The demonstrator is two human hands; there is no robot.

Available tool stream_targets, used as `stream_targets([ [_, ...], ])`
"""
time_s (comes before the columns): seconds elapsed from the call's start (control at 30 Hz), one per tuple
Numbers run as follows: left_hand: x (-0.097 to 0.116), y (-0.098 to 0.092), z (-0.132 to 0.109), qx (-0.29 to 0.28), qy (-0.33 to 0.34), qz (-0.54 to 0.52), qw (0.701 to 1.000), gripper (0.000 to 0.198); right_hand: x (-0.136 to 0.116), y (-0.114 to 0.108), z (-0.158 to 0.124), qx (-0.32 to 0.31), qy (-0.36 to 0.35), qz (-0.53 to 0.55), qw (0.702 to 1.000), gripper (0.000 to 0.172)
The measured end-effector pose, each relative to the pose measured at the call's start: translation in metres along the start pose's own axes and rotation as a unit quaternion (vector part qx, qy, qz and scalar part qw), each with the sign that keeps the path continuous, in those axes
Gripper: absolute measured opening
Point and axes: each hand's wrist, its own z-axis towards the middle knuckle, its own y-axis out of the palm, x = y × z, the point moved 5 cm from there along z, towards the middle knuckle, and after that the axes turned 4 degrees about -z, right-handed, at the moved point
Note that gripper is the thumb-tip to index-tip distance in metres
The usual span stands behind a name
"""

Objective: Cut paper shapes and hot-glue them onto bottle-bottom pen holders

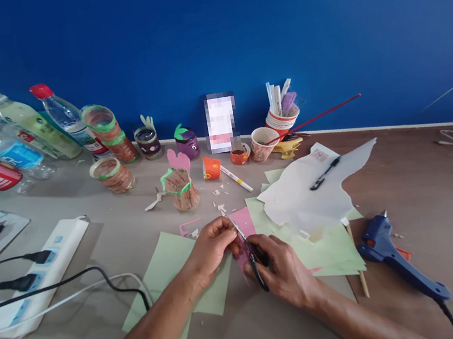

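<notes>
My right hand (pixel 287 266) grips black-handled scissors (pixel 251 251), their blades pointing up and away from me. Close to the blades, my left hand (pixel 216 242) is closed in a pinch. Whatever its fingertips hold is too small and hidden to make out. Pink paper (pixel 243 221) lies on the table under and behind the scissors. Green sheets (pixel 165 259) spread beneath my left forearm, and small white scraps (pixel 218 192) are scattered beyond my hands. A decorated jar (pixel 185 193) with pink paper ears stands past my left hand.
A blue glue gun (pixel 395 257) lies at right. White paper (pixel 301 203) with a black pen (pixel 325 173) covers more green sheets (pixel 330 253). Bottles (pixel 30 126), a corded power strip (pixel 49 272) and stacked jars (pixel 107 134) stand left. Paper cups (pixel 264 143) line the blue wall.
</notes>
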Motion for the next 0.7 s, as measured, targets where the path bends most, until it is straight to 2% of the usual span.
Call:
stream_targets([
  [0.7, -0.0006, -0.0012, 0.0002, 0.002, 0.000, 0.007, 1.000, 0.012, 0.0010, 0.0020, -0.0008, -0.002, -0.006, -0.030, 1.000, 0.017],
])
